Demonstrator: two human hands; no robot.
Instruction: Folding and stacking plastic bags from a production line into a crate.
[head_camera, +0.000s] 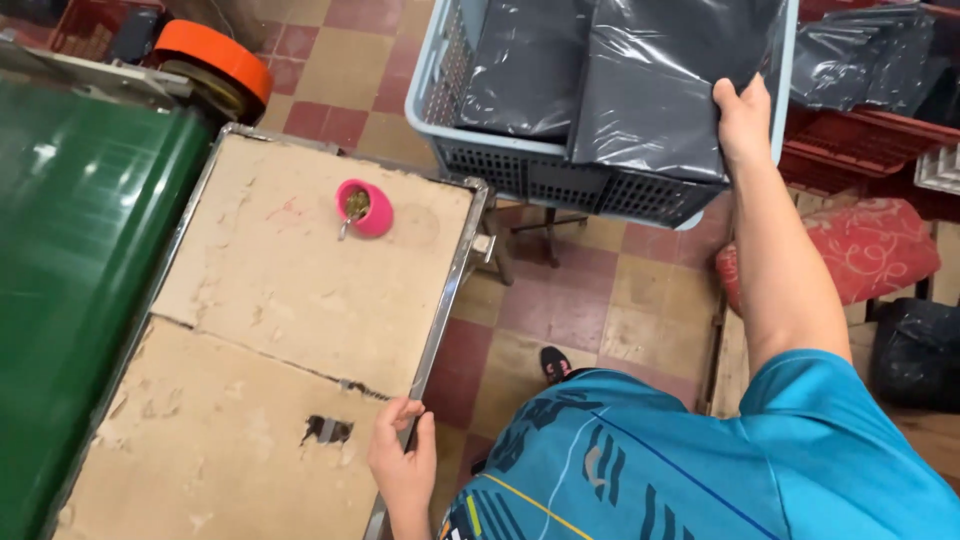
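Note:
My right hand (743, 118) reaches up and grips a dark grey plastic-wrapped package (655, 85) that lies over the rim of a light blue plastic crate (520, 165). More grey packages (525, 65) fill the crate. My left hand (402, 455) rests on the metal edge of a worn beige table (270, 330), fingers curled over the rim, holding nothing loose. A pink cup (364, 207) with a metal straw stands on the table's far part.
A green conveyor belt (70, 260) with an orange roller (215, 55) runs along the left. A red cushion (860, 250), red crates (860, 135) and black bags (915, 350) sit at the right. Checkered tile floor (570, 300) lies between.

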